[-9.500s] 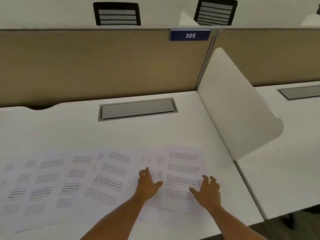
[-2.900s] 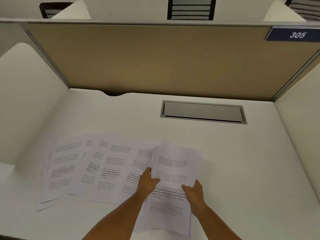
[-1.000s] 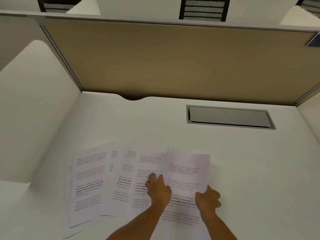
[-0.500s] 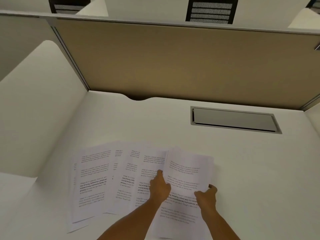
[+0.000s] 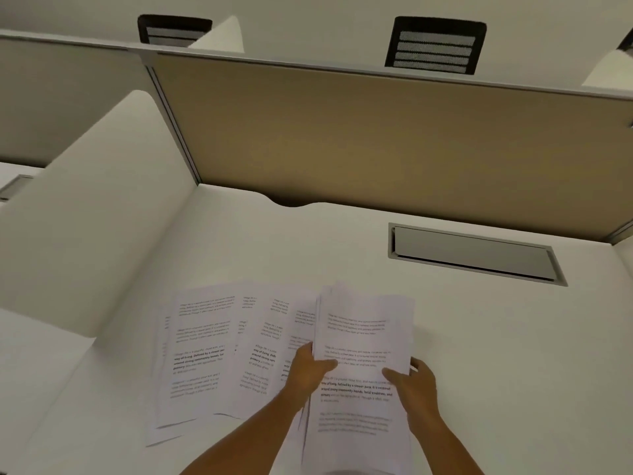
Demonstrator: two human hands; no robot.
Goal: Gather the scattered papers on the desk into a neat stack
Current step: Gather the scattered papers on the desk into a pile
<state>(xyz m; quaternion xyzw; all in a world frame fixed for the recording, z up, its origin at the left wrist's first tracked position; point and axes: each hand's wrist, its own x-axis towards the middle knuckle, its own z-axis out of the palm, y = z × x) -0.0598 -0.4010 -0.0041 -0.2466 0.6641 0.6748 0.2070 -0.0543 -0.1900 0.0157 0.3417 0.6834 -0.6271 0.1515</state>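
Observation:
A gathered pile of printed sheets (image 5: pixel 363 337) is held slightly raised over the white desk (image 5: pixel 496 354) near its front edge. My left hand (image 5: pixel 308 368) grips the pile's left edge, thumb on top. On the pile's right edge my right hand (image 5: pixel 416 383) grips it, thumb on the page and fingers curled behind. To the left, several loose printed papers (image 5: pixel 205 351) lie overlapping and fanned flat on the desk, their right ends tucked beside or under the held pile.
A white side divider (image 5: pixel 89 214) stands at the left and a tan partition (image 5: pixel 376 138) closes the back. A grey cable-tray lid (image 5: pixel 474 253) is set in the desk at the back right. Black chair backs (image 5: pixel 436 44) show beyond the partition.
Earlier the papers were spread wide and my hands lay flat on them. Now several are collected in one pile. In the last second my left hand moved from the loose sheets to the pile's edge.

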